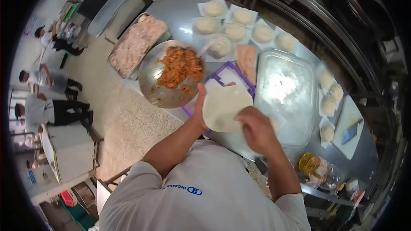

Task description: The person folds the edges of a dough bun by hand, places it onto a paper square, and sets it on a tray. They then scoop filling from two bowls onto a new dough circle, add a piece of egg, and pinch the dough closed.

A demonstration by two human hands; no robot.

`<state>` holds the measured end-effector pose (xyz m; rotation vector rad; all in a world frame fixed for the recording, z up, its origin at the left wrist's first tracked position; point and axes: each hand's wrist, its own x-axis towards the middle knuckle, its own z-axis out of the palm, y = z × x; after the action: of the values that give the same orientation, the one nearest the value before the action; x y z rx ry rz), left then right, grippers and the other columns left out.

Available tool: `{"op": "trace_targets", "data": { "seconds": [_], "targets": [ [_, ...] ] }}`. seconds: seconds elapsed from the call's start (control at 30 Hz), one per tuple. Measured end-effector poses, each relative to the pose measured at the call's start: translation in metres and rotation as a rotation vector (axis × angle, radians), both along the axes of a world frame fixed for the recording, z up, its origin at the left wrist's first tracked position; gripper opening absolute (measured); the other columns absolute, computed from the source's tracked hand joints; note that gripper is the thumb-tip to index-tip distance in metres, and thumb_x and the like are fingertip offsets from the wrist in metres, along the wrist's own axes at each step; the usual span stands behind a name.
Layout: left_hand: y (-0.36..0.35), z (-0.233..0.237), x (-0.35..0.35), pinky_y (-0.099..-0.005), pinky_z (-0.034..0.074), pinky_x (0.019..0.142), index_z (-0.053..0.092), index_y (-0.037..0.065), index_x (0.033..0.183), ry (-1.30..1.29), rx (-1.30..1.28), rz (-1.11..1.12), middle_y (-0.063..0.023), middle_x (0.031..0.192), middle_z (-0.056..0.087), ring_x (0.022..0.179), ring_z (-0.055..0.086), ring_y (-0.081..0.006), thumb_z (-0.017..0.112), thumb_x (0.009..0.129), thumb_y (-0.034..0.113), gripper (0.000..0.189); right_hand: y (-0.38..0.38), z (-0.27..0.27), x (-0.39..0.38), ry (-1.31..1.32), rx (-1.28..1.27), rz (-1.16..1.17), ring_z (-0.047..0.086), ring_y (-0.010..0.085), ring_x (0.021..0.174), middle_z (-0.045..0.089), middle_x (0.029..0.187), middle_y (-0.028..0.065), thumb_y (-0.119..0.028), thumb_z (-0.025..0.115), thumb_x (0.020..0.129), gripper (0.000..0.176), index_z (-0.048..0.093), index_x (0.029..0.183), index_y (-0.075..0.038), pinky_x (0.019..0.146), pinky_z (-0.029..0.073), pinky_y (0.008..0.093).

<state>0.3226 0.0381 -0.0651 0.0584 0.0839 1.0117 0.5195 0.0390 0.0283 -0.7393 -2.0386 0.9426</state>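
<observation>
A flat, pale round of dough [227, 107] is held up in front of my chest. My left hand [199, 109] supports it from the left, thumb along the edge and most fingers hidden beneath. At the right edge of the dough, my right hand [258, 131] has its fingers curled and pinched on the rim, slightly blurred. Just beyond my left hand is a steel bowl [147, 81] with an orange-red chopped filling [180, 68]. Under and behind the dough lies a purple-framed board [248, 84], partly covered.
A pan of pinkish mixture [139, 42] stands behind the bowl. Several filled buns [235, 31] on paper squares line the far side. A large metal tray [287, 94] lies right, near an oil bottle [312, 165] and a phone [349, 133]. People [51, 109] stand far left.
</observation>
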Motion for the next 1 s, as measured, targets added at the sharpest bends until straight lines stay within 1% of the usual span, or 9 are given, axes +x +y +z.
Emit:
{"op": "trace_targets", "data": {
  "seconds": [0.2,0.27,0.5,0.57,0.6,0.73,0.87,0.97,1.0],
  "targets": [
    [-0.045,0.041,-0.094,-0.0593,0.036,0.111,0.029,0.012,0.154,0.051,0.049,0.401,-0.0155,0.155,0.038,0.139,0.041,-0.0387,0.048,0.073,0.089,0.113,0.006,-0.031,0.008,0.187,-0.601,-0.057,0.06,0.0145,0.073,0.059,0.081,0.0061,0.01,0.041,0.081,0.019,0.055,0.087,-0.001,0.066,0.048,0.0276],
    [-0.057,0.032,-0.134,-0.0595,0.037,0.111,0.032,0.01,0.153,0.556,-0.134,0.236,-0.0167,0.152,0.041,0.137,0.043,-0.0394,0.04,0.077,0.089,0.11,-0.006,-0.033,-0.019,0.134,-0.563,-0.035,0.059,0.0137,0.07,0.059,0.081,0.0075,0.011,0.04,0.081,0.022,0.057,0.09,0.0,0.064,0.049,0.027],
    [-0.114,0.027,-0.249,-0.0581,0.037,0.111,0.035,0.007,0.151,0.198,0.053,0.566,-0.018,0.15,0.044,0.136,0.045,-0.0411,0.031,0.084,0.085,0.103,-0.043,0.002,-0.192,-0.147,-0.499,0.142,0.065,0.0241,0.078,0.064,0.088,0.0107,0.002,0.052,0.088,0.016,0.064,0.098,-0.001,0.071,0.053,0.0356],
    [-0.125,0.005,-0.302,-0.0613,0.035,0.111,0.032,0.009,0.153,0.235,-0.129,0.586,-0.0186,0.153,0.039,0.138,0.041,-0.0421,0.037,0.084,0.084,0.102,-0.046,0.0,-0.236,-0.307,-0.063,0.491,0.064,0.0289,0.099,0.066,0.102,0.0103,-0.003,0.06,0.088,0.017,0.067,0.103,-0.005,0.084,0.052,0.0389],
    [-0.13,0.007,-0.32,-0.0613,0.035,0.111,0.032,0.009,0.153,0.221,-0.124,0.578,-0.0186,0.153,0.039,0.138,0.041,-0.0421,0.037,0.084,0.084,0.102,-0.039,0.002,-0.253,-0.321,-0.059,0.482,0.064,0.0289,0.099,0.066,0.102,0.0103,-0.003,0.06,0.088,0.017,0.067,0.103,-0.005,0.084,0.052,0.0389],
    [-0.163,-0.002,-0.378,-0.0659,0.036,0.108,0.032,0.011,0.153,0.165,-0.046,0.676,-0.0191,0.154,0.038,0.138,0.041,-0.0433,0.046,0.084,0.08,0.099,0.014,0.014,-0.306,-0.469,0.312,0.202,0.059,0.0348,0.108,0.063,0.113,0.014,-0.005,0.064,0.083,0.019,0.066,0.102,-0.002,0.093,0.049,0.0439],
    [-0.17,-0.021,-0.41,-0.0664,0.036,0.108,0.032,0.012,0.153,0.156,-0.031,0.651,-0.0191,0.154,0.037,0.139,0.039,-0.0428,0.048,0.084,0.079,0.098,0.08,0.002,-0.364,-0.723,0.932,-0.143,0.061,0.0346,0.1,0.064,0.101,0.0139,-0.009,0.057,0.086,0.018,0.065,0.101,-0.003,0.092,0.048,0.0476],
    [-0.172,-0.022,-0.411,-0.0665,0.035,0.108,0.031,0.012,0.153,0.133,0.06,0.637,-0.0187,0.155,0.037,0.139,0.039,-0.0428,0.048,0.083,0.08,0.1,0.113,-0.029,-0.391,-1.198,0.689,-0.112,0.063,0.033,0.102,0.066,0.102,0.0133,-0.014,0.056,0.087,0.017,0.07,0.095,-0.006,0.091,0.049,0.0498],
    [-0.172,-0.022,-0.409,-0.0665,0.035,0.108,0.031,0.012,0.153,0.13,0.06,0.646,-0.0187,0.155,0.037,0.139,0.039,-0.0428,0.048,0.083,0.08,0.1,0.114,-0.034,-0.399,-1.198,0.696,-0.104,0.063,0.033,0.102,0.066,0.102,0.0133,-0.014,0.056,0.087,0.017,0.07,0.095,-0.006,0.091,0.049,0.0498]
  ]
}}
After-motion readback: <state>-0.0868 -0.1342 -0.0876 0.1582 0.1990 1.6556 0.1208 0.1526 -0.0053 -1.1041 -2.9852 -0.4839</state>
